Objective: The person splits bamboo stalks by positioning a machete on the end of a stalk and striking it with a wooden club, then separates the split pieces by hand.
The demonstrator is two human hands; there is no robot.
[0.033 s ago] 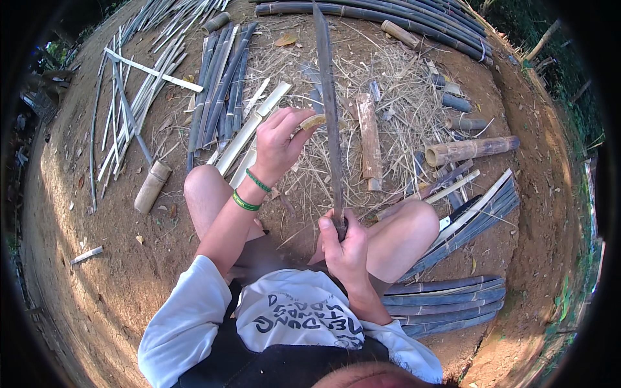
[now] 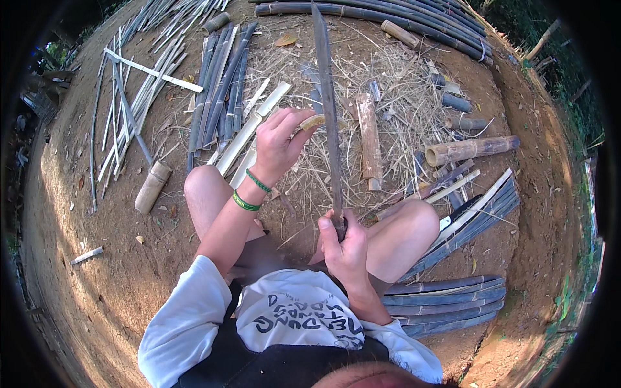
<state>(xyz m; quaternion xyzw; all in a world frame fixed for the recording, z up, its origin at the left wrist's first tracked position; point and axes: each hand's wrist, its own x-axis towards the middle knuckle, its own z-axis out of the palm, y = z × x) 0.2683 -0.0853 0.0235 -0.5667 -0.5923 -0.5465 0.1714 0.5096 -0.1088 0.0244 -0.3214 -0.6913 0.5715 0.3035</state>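
My right hand (image 2: 346,242), in front of my lap, is wrapped round the dark handle of a long machete (image 2: 329,97). Its blade stands nearly straight up the picture, pointing away from me. Ahead and to the left, my left hand (image 2: 281,139) has thumb and fingers closed on a split bamboo piece (image 2: 313,121), whose pale, curved cut end shows beside the blade. The blade passes across this piece; whether the two touch, I cannot tell. Beyond them, a pale, worn bamboo block (image 2: 369,139) lies among shavings.
Dark split bamboo (image 2: 223,84) and thin pale strips (image 2: 149,107) lie at left. Dark poles (image 2: 381,13) span the far side. At right are a cut bamboo tube (image 2: 472,149) and bundled dark slats (image 2: 446,301). Shavings (image 2: 404,84) cover the ground ahead; a short bamboo segment (image 2: 153,187) lies beyond my left knee.
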